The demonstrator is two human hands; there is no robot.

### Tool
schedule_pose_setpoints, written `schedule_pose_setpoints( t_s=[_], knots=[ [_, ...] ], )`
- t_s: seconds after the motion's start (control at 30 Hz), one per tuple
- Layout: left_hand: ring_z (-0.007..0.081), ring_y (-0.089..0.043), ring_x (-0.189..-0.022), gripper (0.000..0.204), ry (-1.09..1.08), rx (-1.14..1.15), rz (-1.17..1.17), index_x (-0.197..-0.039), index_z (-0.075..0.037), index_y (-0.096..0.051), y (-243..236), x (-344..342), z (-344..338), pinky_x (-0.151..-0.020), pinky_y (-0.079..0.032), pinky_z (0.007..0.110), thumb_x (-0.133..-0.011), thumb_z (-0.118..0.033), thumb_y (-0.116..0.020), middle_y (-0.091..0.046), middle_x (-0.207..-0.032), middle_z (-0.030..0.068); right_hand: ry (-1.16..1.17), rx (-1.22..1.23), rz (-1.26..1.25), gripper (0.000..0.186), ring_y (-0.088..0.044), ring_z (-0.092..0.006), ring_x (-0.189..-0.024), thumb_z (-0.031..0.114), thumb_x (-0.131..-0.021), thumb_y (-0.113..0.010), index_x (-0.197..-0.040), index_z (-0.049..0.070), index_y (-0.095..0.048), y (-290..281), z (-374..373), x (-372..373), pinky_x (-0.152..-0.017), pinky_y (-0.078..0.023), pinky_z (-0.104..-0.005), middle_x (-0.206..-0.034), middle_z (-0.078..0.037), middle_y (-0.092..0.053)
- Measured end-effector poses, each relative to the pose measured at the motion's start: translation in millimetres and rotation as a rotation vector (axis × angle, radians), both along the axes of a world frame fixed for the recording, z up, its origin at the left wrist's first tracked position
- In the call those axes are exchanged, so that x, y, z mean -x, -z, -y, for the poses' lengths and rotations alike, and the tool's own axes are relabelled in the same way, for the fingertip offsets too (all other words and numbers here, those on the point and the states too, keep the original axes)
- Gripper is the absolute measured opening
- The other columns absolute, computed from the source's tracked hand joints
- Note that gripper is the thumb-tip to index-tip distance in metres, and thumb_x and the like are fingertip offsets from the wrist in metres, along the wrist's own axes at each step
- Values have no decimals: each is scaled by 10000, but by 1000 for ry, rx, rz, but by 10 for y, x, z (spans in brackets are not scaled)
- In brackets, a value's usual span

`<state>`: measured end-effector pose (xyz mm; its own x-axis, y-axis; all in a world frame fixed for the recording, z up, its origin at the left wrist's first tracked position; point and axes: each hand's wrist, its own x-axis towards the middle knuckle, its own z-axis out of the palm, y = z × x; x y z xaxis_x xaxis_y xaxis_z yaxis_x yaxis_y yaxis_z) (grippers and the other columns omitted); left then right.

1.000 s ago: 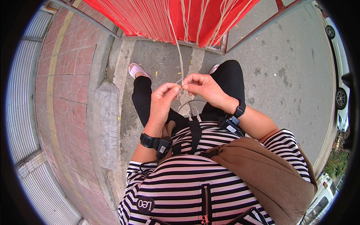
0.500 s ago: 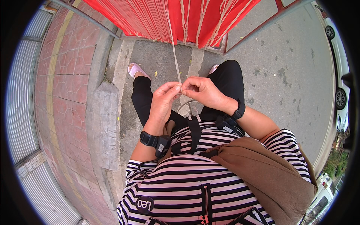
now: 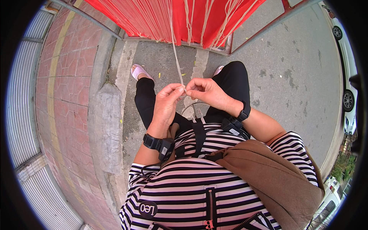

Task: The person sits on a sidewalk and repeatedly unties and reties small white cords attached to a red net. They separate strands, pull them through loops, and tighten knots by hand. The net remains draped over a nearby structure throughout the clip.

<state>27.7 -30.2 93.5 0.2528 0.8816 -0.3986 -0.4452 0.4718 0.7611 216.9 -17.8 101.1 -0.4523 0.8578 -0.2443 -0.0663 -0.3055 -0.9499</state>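
Note:
A thin bundle of pale strands (image 3: 177,61) runs down from a red sheet (image 3: 226,23) at the top of the view to my fingertips. My left hand (image 3: 167,101) pinches its lower end between thumb and forefinger. Right beside it, my right hand (image 3: 210,94) has thumb and forefinger closed on the same end, and the fingertips of both hands nearly touch. The very tip of the bundle is mostly hidden by my fingers. Many more fine strands hang close together on the left of the sheet, while on its right they are gathered into separate bunches.
A metal frame (image 3: 255,32) surrounds the red sheet, its bars slanting out to both sides. My feet stand on grey pavement near a concrete kerb (image 3: 105,130). Red paving and a corrugated metal shutter (image 3: 23,96) lie to the left; parked cars (image 3: 348,100) line the right.
The bundle of strands between the sheet and my fingers has shifted slightly to the left and bows a little more. My hands stay almost in place, fingers moving only slightly.

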Motion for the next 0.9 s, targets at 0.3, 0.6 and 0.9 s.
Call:
schedule_pose_setpoints(
  t_s=[0.3,0.6,0.9],
  knots=[
    [108,-593,-835,116,20,-44,-77,-998,-23,-664,-3,-5,-5,-786,-462,262,-922,-109,-649,-669,-902,31,29,163,-145,176,-574,-53,-729,224,-946,-638,-973,52,-662,4,-25,-58,-658,-449,-204,-844,23,-647],
    [103,-598,-855,113,28,-38,-72,-998,-29,-668,30,-3,7,-798,-465,261,-922,-111,-650,-669,-920,25,1,148,-67,147,-561,-40,-729,195,-921,-680,-941,50,-664,78,9,15,-644,-444,-199,-824,20,-646],
    [143,-620,-905,120,14,40,89,-1013,-45,-656,37,19,14,-851,-467,297,-931,-128,-629,-678,-957,52,26,188,-156,165,-574,-42,-724,246,-943,-643,-944,82,-666,115,20,-20,-650,-430,-195,-833,33,-660]
  ],
)
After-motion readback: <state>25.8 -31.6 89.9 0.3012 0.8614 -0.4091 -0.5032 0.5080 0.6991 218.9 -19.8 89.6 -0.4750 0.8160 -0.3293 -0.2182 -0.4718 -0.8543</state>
